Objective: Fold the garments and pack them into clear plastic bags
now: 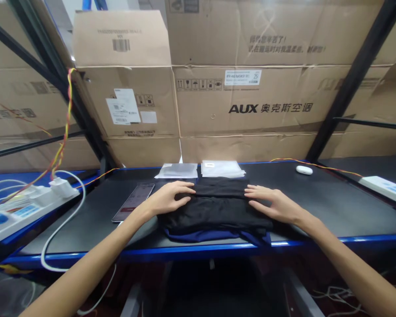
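Note:
A black cloth (214,209), folded, lies at the front middle of the dark tabletop (317,202), with a dark blue cloth (201,236) showing under its near edge. My left hand (171,197) rests on the cloth's left side, fingers apart and pointing right. On the right side my right hand (270,202) touches the cloth, its fingers spread and pointing left. Neither hand grips anything. Just behind the cloth are two stacks of clear plastic bags, a left one (178,171) and a right one (221,168).
A phone (134,202) lies beside my left forearm. White power strips sit at the far left (29,207) and far right (387,188), with cables around. A small white case (304,170) is at the back right. Cardboard (244,123) stands behind, between black shelf posts.

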`<state>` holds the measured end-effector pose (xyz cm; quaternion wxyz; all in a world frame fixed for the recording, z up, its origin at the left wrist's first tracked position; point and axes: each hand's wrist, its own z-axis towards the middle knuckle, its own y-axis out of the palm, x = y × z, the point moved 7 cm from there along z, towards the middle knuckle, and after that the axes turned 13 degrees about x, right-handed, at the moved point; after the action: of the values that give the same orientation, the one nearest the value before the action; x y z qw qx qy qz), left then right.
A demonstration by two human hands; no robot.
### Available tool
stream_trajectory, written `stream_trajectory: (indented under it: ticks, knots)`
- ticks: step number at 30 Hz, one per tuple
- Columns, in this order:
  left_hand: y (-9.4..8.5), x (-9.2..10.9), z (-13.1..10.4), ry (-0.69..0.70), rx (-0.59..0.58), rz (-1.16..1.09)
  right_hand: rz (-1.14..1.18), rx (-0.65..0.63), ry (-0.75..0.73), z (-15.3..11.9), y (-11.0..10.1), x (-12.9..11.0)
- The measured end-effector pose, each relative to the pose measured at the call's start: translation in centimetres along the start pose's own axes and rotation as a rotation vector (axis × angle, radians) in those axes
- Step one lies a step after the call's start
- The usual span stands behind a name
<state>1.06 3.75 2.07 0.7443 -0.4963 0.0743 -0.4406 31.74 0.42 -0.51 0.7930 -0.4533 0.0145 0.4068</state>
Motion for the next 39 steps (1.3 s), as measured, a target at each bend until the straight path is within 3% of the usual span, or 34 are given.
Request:
stream_trajectory:
  ticks: [3, 8, 12, 16, 19, 22, 25, 28, 32, 36, 39]
  knots:
    - [-1.3, 1.1, -1.0, -0.077, -0.066, -0.154, 0.118, 0.044, 0.029, -0.8, -1.1, -1.4]
    - [-1.8, 2.2, -3.2, -0.132, -0.237, -0.285, 0.219, -0.135, 0.042, -2.3, -0.7, -3.6]
    - [-1.8, 2.3, -4.0, -0.129, -0.258, -0.268, 0.190, -0.168, 0.078, -2.8, -0.4, -3.6]
    - [-2.2, 2.1, -3.7, -0.173, -0.191, -0.235, 0.157, -0.100, 0.196, -2.5, -0.6, -2.5]
    - [-2.7, 1.1, -3.0, -0.254, -0.060, -0.129, 0.120, 0.006, 0.280, -1.9, -0.9, -1.6]
    - [-2.7, -0.2, -2.2, -0.287, 0.051, -0.006, 0.099, 0.101, 0.295, -1.1, -0.8, -0.9]
    - [-1.9, -2.0, -1.6, -0.313, 0.080, 0.146, 0.039, 0.162, 0.284, -0.4, -0.3, -0.2]
    - [-0.9, -3.5, -1.3, -0.331, 0.068, 0.292, -0.055, 0.151, 0.276, -0.2, 0.5, 0.5]
    - [-0.2, -4.3, -1.5, -0.324, 0.035, 0.318, -0.169, 0.058, 0.230, -0.5, 1.1, 0.9]
    - [-1.6, -3.5, -2.3, -0.304, 0.098, 0.334, -0.376, 0.150, 0.171, -0.6, -0.2, 0.3]
    - [-3.4, -3.5, -3.6, -0.435, 0.156, 0.443, -0.469, 0.295, 0.147, -0.3, -1.4, -1.2]
